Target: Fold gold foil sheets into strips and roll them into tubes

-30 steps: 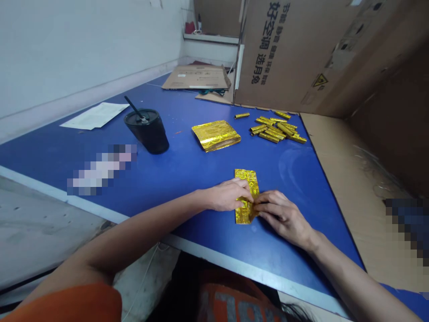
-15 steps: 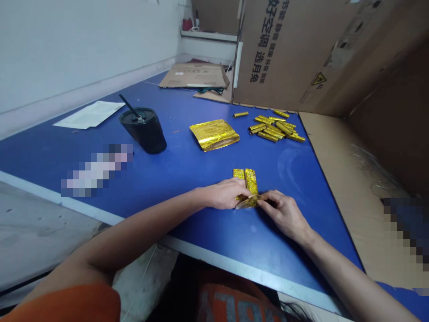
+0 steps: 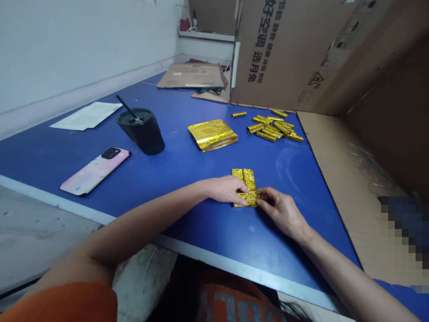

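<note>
A gold foil sheet [image 3: 245, 186] lies on the blue table [image 3: 187, 170], folded into narrow strips with its near end rolled up. My left hand [image 3: 225, 189] pinches the roll from the left, fingers closed on it. From the right, my right hand [image 3: 279, 210] grips the same roll with thumb and fingers. A stack of flat gold foil sheets [image 3: 212, 134] sits farther back in the middle. A pile of several finished gold rolls [image 3: 273, 126] lies at the back right.
A black lidded cup with a straw [image 3: 141, 130] stands left of the foil stack. Near the left table edge lies a pink phone [image 3: 94, 171], with a white paper [image 3: 86, 116] beyond it. Large cardboard boxes [image 3: 301, 53] wall the back and right; flattened cardboard [image 3: 348, 179] covers the right side.
The flat sheet has been folded lengthwise into narrow strips, and its near end has been rolled up away from me. Both hands stayed on it and shifted slightly farther up the table.
</note>
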Demonstrator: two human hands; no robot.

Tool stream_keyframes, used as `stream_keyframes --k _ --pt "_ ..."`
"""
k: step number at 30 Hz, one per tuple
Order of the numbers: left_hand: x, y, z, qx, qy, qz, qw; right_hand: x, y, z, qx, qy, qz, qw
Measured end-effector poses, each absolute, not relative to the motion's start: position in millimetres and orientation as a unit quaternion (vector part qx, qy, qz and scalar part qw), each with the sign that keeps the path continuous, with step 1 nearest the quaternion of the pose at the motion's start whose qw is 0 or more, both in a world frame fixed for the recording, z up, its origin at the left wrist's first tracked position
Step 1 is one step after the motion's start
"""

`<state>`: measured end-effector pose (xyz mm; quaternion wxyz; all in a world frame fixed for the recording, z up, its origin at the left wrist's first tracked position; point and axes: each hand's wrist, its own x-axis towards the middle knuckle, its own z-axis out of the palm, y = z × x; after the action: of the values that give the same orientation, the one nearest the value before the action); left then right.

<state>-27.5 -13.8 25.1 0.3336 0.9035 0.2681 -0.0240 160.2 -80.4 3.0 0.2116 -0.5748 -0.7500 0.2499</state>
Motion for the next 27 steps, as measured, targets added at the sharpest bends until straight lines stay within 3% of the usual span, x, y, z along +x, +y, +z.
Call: stream_keyframes --k 27 --pt "-20.3 -28.7 16.6 0.931 0.304 0.001 0.201 153.9 -83.5 -2.5 -0.572 -0.789 0.150 0.164"
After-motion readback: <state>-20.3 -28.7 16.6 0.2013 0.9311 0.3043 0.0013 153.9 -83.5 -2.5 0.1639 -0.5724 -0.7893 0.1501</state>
